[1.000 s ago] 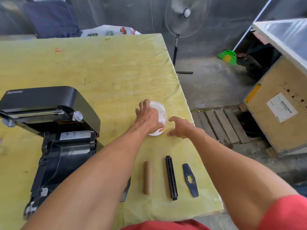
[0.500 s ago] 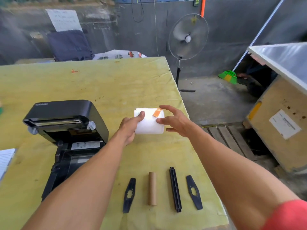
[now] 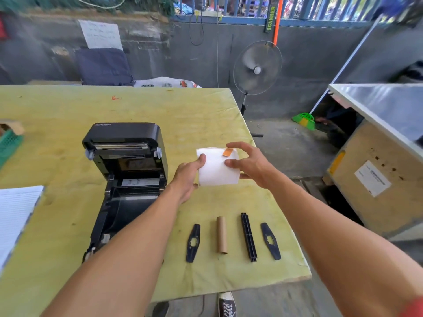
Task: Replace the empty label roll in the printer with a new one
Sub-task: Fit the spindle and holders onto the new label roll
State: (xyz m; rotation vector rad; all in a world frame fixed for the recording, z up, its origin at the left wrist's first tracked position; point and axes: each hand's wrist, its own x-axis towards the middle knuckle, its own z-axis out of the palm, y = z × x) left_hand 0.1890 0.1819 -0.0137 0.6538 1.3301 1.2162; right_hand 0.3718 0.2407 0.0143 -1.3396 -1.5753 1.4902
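Note:
A new white label roll (image 3: pixel 215 170) with an orange sticker on it hangs in the air above the yellow table (image 3: pixel 183 115). My left hand (image 3: pixel 186 179) grips its left end and my right hand (image 3: pixel 248 165) holds its right end, fingers curled over the top. The black label printer (image 3: pixel 128 170) stands left of the roll with its lid raised and its bay bare. Near the front edge lie the empty brown cardboard core (image 3: pixel 222 234), a black spindle bar (image 3: pixel 248 237) and two flat black roll guides (image 3: pixel 193 242), (image 3: pixel 270 240).
A lined white pad (image 3: pixel 13 216) lies at the table's left edge and a green basket (image 3: pixel 9 143) sits farther back. Right of the table stand a wooden crate (image 3: pixel 375 179) and a pedestal fan (image 3: pixel 257 67). My shoe (image 3: pixel 226 305) shows below the table's front edge.
The roll was standing on the table under my left hand; both hands have lifted it and turned it on its side. The camera has tilted upward.

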